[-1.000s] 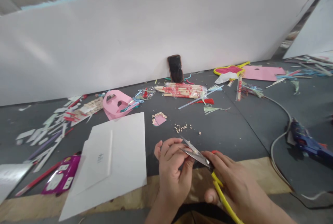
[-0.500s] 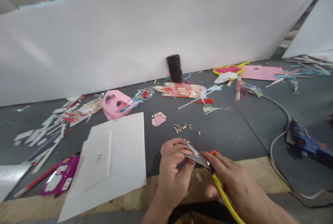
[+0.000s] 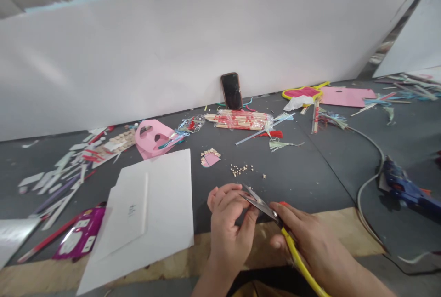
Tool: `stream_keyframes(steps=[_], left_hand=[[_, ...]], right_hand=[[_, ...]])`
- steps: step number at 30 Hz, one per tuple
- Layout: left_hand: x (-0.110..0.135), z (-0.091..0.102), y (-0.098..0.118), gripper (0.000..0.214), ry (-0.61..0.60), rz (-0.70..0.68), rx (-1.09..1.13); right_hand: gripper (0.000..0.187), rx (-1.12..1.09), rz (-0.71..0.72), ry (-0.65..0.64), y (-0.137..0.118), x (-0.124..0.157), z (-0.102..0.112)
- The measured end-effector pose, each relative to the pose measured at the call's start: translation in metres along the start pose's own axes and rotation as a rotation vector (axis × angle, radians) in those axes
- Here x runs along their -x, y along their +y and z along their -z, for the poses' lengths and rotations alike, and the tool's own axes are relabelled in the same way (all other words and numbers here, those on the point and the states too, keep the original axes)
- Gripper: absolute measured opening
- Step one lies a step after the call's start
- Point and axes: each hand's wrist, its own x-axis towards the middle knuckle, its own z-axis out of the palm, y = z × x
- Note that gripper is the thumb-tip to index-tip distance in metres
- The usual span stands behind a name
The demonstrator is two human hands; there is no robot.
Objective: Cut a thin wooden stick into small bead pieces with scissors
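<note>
My right hand (image 3: 310, 237) is closed round scissors (image 3: 263, 206) with yellow and orange-red handles. Their blades point left and lie close together at the fingers of my left hand (image 3: 229, 223). My left hand is curled in a pinch beside the blades; whatever it holds is too small or hidden to make out. Just beyond the hands lies a loose scatter of small pale bits (image 3: 237, 169). To the left of these, a small pink rounded card piece (image 3: 211, 160) has similar pale bits along its far and left edge.
White foam boards (image 3: 165, 196) lie left, near a purple packet (image 3: 81, 232) and scattered strips. A phone (image 3: 232, 91) leans on the white partition (image 3: 206, 35). Bundled sticks (image 3: 239, 120) lie before it. A pink mask (image 3: 155, 136) is left; a blue glue gun (image 3: 408, 186) and cable are right.
The scissor blades have closed together. The pale bit seen between them before no longer shows. My left hand has shifted slightly left.
</note>
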Motion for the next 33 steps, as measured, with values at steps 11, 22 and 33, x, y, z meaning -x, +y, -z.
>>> stream_keyframes(steps=[11, 22, 33], left_hand=[[0.0, -0.001, -0.002, 0.015, -0.056, 0.041, 0.113], [0.001, -0.003, -0.004, 0.015, -0.086, 0.151, 0.321], [0.002, -0.002, 0.001, 0.011, -0.009, 0.055, 0.014]], right_hand=[[0.057, 0.075, 0.008, -0.028, -0.009, -0.003, 0.011], [0.042, 0.073, 0.064, 0.003, 0.003, 0.0, 0.004], [0.034, -0.04, -0.023, -0.029, -0.002, -0.003, 0.004]])
